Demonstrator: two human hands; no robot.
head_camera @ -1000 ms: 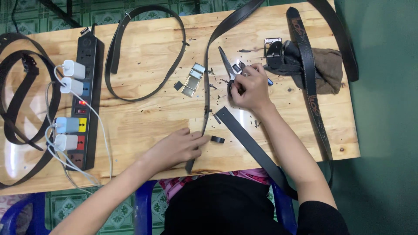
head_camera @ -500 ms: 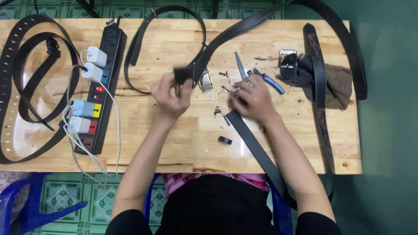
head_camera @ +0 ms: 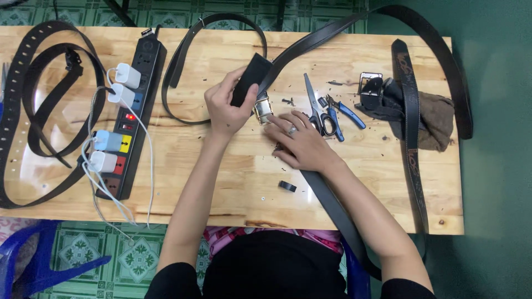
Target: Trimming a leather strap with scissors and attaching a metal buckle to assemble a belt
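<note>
Black belt end (head_camera: 250, 80), now raised mid-bench near the far edge, pinched in left hand (head_camera: 224, 108); right hand (head_camera: 296, 141), fingers spread flat, newly beside metal buckle (head_camera: 264, 109), scissors (head_camera: 313, 105) released.

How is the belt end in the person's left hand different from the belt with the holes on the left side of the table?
The belt end is lifted off the table in the left hand, while the belt with holes lies flat and untouched. The held belt end looks plain on its visible face; the other has rows of punched holes. The held belt runs off past the table's far edge; the holed one curls in a loop. Both are dark straps.
</note>
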